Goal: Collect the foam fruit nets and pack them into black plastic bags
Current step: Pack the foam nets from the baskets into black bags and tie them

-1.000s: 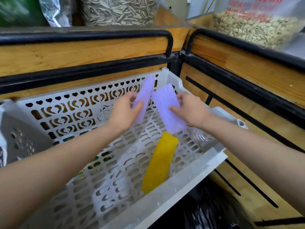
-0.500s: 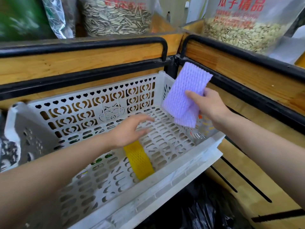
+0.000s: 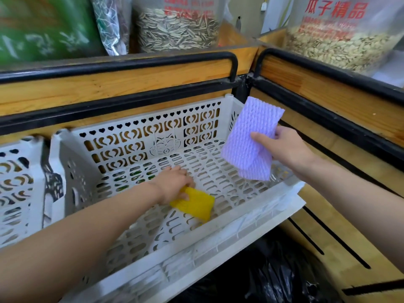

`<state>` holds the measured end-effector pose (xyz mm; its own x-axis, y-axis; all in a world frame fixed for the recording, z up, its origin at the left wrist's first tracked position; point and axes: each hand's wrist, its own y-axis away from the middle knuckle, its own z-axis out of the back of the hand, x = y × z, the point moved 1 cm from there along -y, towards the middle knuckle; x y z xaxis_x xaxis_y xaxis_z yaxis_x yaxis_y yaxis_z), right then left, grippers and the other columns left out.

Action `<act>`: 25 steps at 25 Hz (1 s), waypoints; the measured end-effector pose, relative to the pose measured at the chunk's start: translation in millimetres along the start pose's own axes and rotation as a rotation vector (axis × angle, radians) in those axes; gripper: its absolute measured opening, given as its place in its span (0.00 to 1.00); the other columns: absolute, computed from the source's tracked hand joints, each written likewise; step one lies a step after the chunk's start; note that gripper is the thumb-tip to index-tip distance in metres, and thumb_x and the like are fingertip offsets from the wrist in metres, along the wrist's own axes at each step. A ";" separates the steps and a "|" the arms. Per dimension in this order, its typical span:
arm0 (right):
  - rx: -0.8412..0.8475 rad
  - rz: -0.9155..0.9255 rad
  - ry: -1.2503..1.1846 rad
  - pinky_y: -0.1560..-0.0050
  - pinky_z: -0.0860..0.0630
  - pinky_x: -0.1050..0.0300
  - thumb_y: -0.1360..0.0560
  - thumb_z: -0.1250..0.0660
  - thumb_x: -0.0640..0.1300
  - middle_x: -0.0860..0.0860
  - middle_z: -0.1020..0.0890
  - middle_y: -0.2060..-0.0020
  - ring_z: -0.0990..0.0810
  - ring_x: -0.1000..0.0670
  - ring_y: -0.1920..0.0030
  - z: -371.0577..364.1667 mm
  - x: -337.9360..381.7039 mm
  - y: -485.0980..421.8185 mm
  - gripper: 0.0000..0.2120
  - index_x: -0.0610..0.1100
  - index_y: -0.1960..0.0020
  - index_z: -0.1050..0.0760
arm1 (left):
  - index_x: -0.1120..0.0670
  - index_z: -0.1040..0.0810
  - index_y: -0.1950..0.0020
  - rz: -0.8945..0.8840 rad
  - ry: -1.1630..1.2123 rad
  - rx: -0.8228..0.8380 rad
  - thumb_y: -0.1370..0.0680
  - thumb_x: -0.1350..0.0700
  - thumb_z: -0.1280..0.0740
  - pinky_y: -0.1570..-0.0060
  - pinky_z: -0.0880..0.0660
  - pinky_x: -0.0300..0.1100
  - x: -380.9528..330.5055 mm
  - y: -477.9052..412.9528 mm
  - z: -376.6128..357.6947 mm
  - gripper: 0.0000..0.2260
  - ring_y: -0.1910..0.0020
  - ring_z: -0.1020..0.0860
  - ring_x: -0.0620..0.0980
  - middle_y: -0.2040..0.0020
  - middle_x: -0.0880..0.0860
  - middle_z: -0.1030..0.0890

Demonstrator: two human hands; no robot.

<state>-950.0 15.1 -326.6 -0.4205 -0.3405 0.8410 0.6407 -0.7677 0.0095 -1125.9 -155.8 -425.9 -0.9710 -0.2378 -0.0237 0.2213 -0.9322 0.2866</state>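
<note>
My right hand [image 3: 286,147] holds purple foam nets [image 3: 251,141] stacked together, raised above the right end of the white perforated crate [image 3: 135,141]. My left hand [image 3: 175,184] reaches down into the crate and grips the near end of a yellow foam net [image 3: 196,204] lying on the crate floor. A black plastic bag [image 3: 273,276] lies below the crate's front edge at the lower right, only partly in view.
Wooden display bins with black metal rails [image 3: 122,64] run behind and to the right of the crate. Bags of sunflower seeds [image 3: 177,29] and pale seeds [image 3: 341,47] stand on top. Another white crate [image 3: 15,182] sits at the left.
The purple nets went from both hands into my right hand alone, which lifted them to the right. My left hand dropped into the crate and took hold of the yellow net.
</note>
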 end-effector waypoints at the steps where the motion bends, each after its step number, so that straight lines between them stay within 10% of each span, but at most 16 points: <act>1: -0.006 0.017 -0.008 0.45 0.23 0.45 0.25 0.34 0.50 0.46 0.19 0.48 0.20 0.47 0.49 1.9 3.9 4.5 0.17 0.38 0.43 0.26 | 0.51 0.30 0.39 0.060 0.094 -0.072 0.21 0.48 0.37 0.45 0.33 0.43 1.6 5.5 5.8 0.13 0.44 0.29 0.51 0.42 0.53 0.27; 8: -0.204 0.142 0.249 0.67 0.33 0.56 0.26 0.34 0.56 0.49 0.23 0.55 0.23 0.47 0.56 24.5 43.8 51.9 0.22 0.40 0.43 0.31 | 0.55 0.36 0.49 0.342 0.922 -0.636 0.19 0.51 0.41 0.71 0.36 0.39 -37.7 61.7 94.2 0.08 0.69 0.32 0.46 0.64 0.50 0.31; 12: -0.286 0.199 0.449 0.62 0.33 0.53 0.25 0.37 0.59 0.45 0.23 0.53 0.23 0.43 0.53 33.4 72.2 96.5 0.25 0.40 0.39 0.34 | 0.54 0.36 0.50 0.194 1.125 -0.823 0.20 0.53 0.39 0.65 0.31 0.43 -101.7 94.7 142.2 0.07 0.62 0.28 0.47 0.60 0.49 0.29; 17: -0.239 0.286 0.106 0.57 0.27 0.53 0.24 0.38 0.56 0.52 0.23 0.58 0.23 0.49 0.56 47.8 92.4 165.7 0.18 0.42 0.46 0.33 | 0.55 0.28 0.43 -0.048 1.088 -0.957 0.20 0.59 0.40 0.46 0.29 0.43 -166.4 128.3 150.6 0.07 0.51 0.27 0.48 0.47 0.52 0.26; 21: -0.237 0.231 -0.015 0.64 0.32 0.64 0.28 0.32 0.57 0.55 0.30 0.64 0.30 0.58 0.63 72.0 72.8 213.6 0.23 0.39 0.48 0.33 | 0.58 0.25 0.36 -0.279 0.960 -0.912 0.19 0.62 0.45 0.43 0.39 0.23 -207.1 157.8 135.9 0.14 0.43 0.31 0.41 0.43 0.47 0.30; 25: -0.279 0.141 -0.016 0.65 0.30 0.67 0.28 0.30 0.50 0.53 0.26 0.60 0.26 0.55 0.60 95.9 31.0 251.1 0.19 0.40 0.47 0.32 | 0.55 0.26 0.35 -0.412 0.896 -0.731 0.19 0.64 0.44 0.36 0.38 0.30 -247.0 180.6 116.3 0.15 0.35 0.32 0.43 0.38 0.47 0.31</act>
<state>-740.6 -136.2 -246.3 -0.3287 -0.4472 0.8318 0.4899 -0.8337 -0.2546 -856.7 -233.7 -256.8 -0.6387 0.2761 -0.7182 0.1910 -0.8473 -0.4956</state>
